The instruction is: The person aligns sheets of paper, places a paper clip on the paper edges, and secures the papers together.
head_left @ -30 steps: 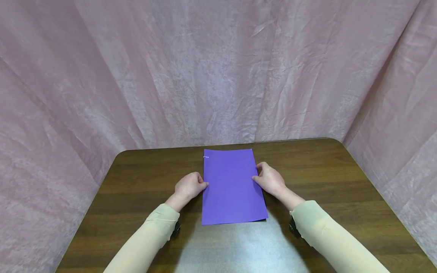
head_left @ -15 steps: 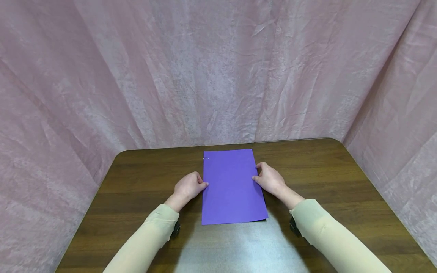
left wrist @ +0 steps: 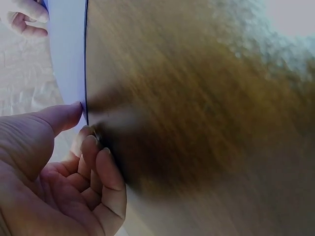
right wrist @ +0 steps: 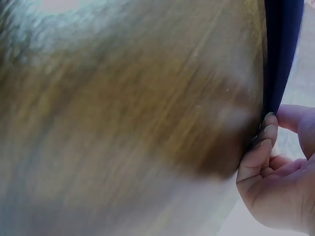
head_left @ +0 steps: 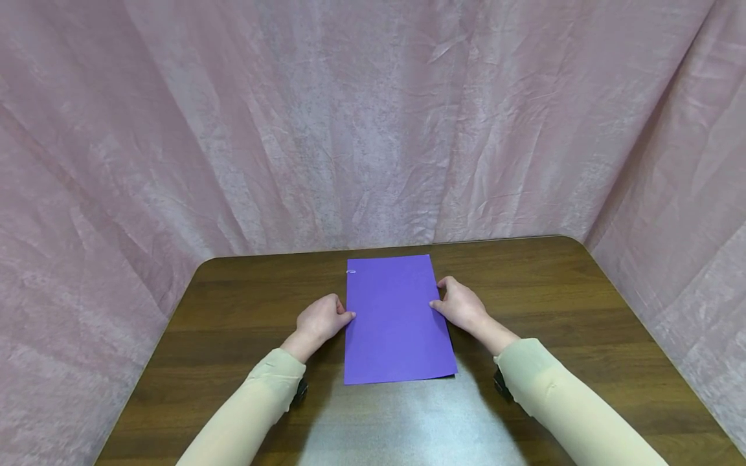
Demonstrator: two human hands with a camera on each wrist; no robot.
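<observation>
A purple sheet of paper, or a thin stack of it, lies lengthwise on the wooden table. A small pale paper clip sits on its left edge near the far corner. My left hand pinches the left edge at about mid-length, thumb on top and fingers curled beneath. Across from it, my right hand pinches the right edge the same way. In the left wrist view the paper shows between thumb and fingertips. The right wrist view shows the paper's dark underside at the fingertips, slightly off the table.
The brown wooden table has rounded far corners. A pink velvet curtain hangs directly behind its far edge and along both sides. Light glares off the tabletop near the front.
The paper's far edge and the paper clip have shifted very slightly toward me, the far edge lying flatter. Both hands keep their hold in almost the same place.
</observation>
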